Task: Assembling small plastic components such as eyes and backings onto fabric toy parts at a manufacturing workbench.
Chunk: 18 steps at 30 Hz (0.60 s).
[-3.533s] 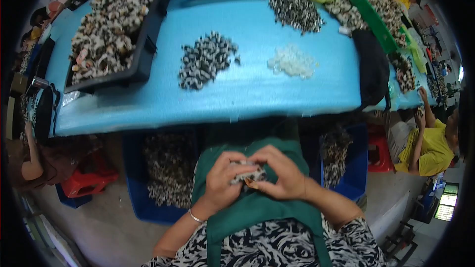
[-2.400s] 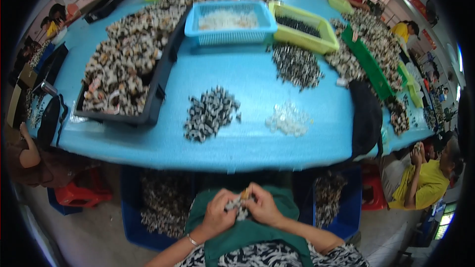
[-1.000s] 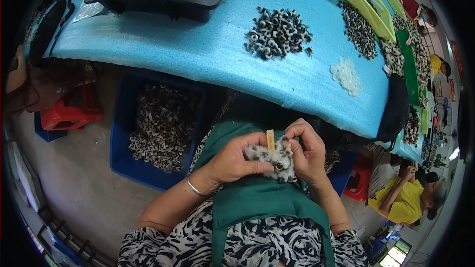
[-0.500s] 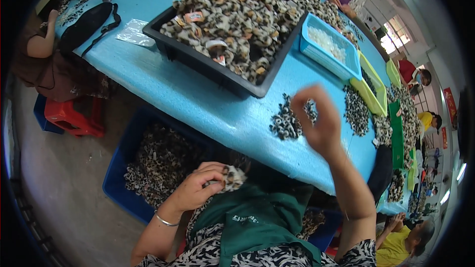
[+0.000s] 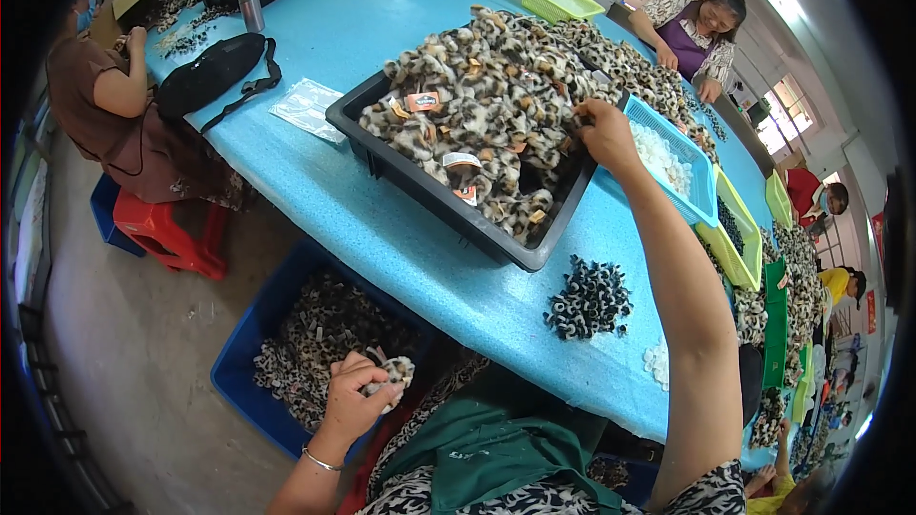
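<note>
My left hand (image 5: pixel 351 401) is closed around a small spotted plush piece (image 5: pixel 395 380), above the blue bin (image 5: pixel 250 343) below the table edge. My right arm stretches over the table, and my right hand (image 5: pixel 611 138) is at the right side of a heaped pile of spotted plush pieces (image 5: pixel 477 86). Its fingers are curled in against the pile; their tips are partly hidden among the pieces. The pile fills a black tray (image 5: pixel 444 213) and rises above its rim. Near my right forearm lies a heap of small black curved pieces (image 5: pixel 584 300).
A blue basket (image 5: pixel 704 193) of whitish clear pieces and a yellow-green basket (image 5: pixel 749 262) stand right of the tray. A clear plastic bag (image 5: pixel 307 107), a black waist bag (image 5: pixel 212 74) and a can (image 5: pixel 251 11) lie leftward. A co-worker (image 5: pixel 687 38) works across the table.
My right hand has moved from above the small black pieces up and forward to the plush pile. My left hand still holds its plush piece, now over the bin. The view has shifted.
</note>
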Each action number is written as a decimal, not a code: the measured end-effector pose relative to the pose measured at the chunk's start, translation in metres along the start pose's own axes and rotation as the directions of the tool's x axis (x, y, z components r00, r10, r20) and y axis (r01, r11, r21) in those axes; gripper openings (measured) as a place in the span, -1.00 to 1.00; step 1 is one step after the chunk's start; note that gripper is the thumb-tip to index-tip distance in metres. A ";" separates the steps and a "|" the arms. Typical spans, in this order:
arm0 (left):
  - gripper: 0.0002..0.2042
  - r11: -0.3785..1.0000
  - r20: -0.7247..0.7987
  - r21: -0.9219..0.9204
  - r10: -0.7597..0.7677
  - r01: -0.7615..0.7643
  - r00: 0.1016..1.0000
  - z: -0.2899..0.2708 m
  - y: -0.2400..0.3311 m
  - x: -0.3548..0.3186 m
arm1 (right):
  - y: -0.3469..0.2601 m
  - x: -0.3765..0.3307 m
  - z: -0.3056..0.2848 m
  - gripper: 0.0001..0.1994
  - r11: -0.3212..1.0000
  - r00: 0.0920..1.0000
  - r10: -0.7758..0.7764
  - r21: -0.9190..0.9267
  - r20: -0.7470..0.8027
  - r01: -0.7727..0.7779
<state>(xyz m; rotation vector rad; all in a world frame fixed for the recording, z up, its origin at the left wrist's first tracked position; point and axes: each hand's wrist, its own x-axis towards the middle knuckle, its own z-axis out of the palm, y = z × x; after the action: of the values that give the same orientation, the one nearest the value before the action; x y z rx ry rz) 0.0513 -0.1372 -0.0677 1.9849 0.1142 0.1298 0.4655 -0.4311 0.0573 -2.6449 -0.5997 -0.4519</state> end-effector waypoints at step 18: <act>-0.32 0.808 0.034 0.212 0.556 -0.550 0.831 0.033 0.068 0.001 | -0.117 -0.256 -0.107 -0.57 0.108 0.974 0.200 0.985 0.110 -0.134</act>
<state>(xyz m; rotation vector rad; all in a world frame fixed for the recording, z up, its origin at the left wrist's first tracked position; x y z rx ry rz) 0.0582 -0.1942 -0.0189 2.1806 -0.4619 0.5469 0.1677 -0.4680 0.0864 -1.2779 -0.3333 0.0411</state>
